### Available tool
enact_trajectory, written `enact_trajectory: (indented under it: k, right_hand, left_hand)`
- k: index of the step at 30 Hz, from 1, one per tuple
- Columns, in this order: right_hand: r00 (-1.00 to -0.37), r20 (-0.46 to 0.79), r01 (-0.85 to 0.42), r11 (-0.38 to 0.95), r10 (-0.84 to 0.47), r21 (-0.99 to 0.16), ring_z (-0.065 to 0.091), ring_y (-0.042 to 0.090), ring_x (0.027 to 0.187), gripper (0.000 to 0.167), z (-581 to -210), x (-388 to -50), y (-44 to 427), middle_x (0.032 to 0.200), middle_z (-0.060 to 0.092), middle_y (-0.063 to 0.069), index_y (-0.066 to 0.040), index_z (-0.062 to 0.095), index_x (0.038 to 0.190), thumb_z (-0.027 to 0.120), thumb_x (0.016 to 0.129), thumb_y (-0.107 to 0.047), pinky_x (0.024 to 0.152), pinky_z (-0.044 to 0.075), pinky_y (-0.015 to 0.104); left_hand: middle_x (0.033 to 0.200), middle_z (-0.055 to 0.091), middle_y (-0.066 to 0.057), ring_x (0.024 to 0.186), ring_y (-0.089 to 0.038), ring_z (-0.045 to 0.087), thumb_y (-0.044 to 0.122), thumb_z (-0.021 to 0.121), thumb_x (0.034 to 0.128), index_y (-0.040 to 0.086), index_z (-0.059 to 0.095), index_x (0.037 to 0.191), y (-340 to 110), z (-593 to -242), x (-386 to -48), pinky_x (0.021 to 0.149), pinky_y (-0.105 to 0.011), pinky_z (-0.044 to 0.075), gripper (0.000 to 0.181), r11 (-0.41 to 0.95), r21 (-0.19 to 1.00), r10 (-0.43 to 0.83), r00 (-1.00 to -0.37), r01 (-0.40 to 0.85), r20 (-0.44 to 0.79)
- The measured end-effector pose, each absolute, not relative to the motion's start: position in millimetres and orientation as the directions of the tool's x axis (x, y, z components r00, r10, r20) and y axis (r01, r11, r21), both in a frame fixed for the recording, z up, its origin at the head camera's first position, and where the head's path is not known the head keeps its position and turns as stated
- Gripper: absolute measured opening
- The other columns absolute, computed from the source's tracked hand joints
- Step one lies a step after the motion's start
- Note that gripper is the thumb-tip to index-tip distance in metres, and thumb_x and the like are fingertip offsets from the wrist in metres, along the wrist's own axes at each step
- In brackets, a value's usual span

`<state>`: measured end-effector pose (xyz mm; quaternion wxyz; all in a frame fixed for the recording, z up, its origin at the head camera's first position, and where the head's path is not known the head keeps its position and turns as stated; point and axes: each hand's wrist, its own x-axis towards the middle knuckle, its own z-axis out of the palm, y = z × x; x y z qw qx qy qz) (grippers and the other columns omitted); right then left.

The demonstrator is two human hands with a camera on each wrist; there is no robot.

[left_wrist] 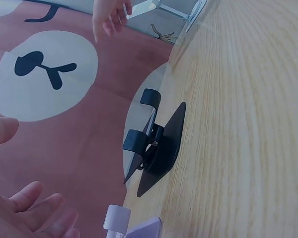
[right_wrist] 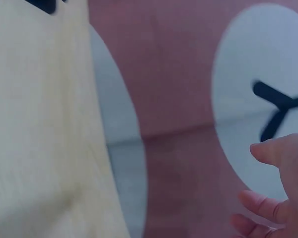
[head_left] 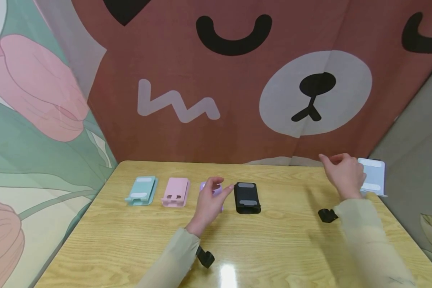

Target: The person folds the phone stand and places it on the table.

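Observation:
My left hand (head_left: 209, 202) is above the table in front of a purple phone stand (head_left: 203, 185), hiding most of it. Its thumb and fingers are spread and hold nothing. Just right of it stands a black folding phone stand (head_left: 247, 198), whose hooks and base (left_wrist: 164, 151) show in the left wrist view. My right hand (head_left: 345, 176) is raised over the right side of the table, fingers loosely bent around air. Behind it, partly covered, a pale blue phone stand (head_left: 373, 176) stands at the right edge; I cannot tell whether the hand touches it.
To the left, a teal phone stand (head_left: 142, 191) and a pink phone stand (head_left: 176, 192) lie in the same row. The wooden table (head_left: 273, 248) ends at a hanging cloth (head_left: 187, 144) with a bear print. A black wrist camera (head_left: 206, 258) sits below the left hand.

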<state>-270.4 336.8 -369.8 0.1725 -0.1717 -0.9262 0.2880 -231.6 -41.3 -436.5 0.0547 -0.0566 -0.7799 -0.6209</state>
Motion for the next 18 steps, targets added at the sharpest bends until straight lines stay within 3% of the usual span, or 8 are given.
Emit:
enact_trajectory:
  k: [7,12,18]
  right_hand:
    - [-0.823,0.198,0.299,0.703,0.532,-0.645,0.024,0.057,0.129,0.085,-354.0,-256.0,378.6,0.14,0.036,0.039,0.008,0.046,0.142,0.047,0.097,-0.064,0.103,0.018,0.069]
    - [-0.793,0.148,0.381,0.671,0.591,-0.636,0.016,0.059,0.133,0.091,-349.6,-247.6,405.8,0.145,0.024,0.045,0.011,0.034,0.149,0.045,0.097,-0.063,0.103,0.017,0.069]
    - [-0.832,0.05,0.416,0.681,0.553,-0.602,0.02,0.063,0.128,0.095,-362.0,-242.1,432.4,0.14,0.025,0.049,0.019,0.024,0.147,0.04,0.099,-0.061,0.101,0.021,0.067]
  left_hand:
    - [0.13,0.06,-0.005,0.125,-0.033,0.052,0.042,0.073,0.0937,0.008,0.058,0.13,-42.3,-442.3,-229.6,0.106,-0.049,0.041,0.052,0.199,0.966,0.021,-0.986,0.165,0.164]
    - [0.13,0.059,-0.006,0.126,-0.034,0.052,0.043,0.073,0.0942,0.006,0.057,0.132,-43.0,-442.4,-230.1,0.107,-0.049,0.04,0.054,0.2,0.965,0.03,-0.985,0.171,0.169]
    - [0.131,0.059,-0.005,0.127,-0.034,0.051,0.044,0.072,0.0943,0.009,0.057,0.131,-44.6,-441.3,-229.5,0.106,-0.049,0.041,0.053,0.198,0.965,0.035,-0.986,0.17,0.166]
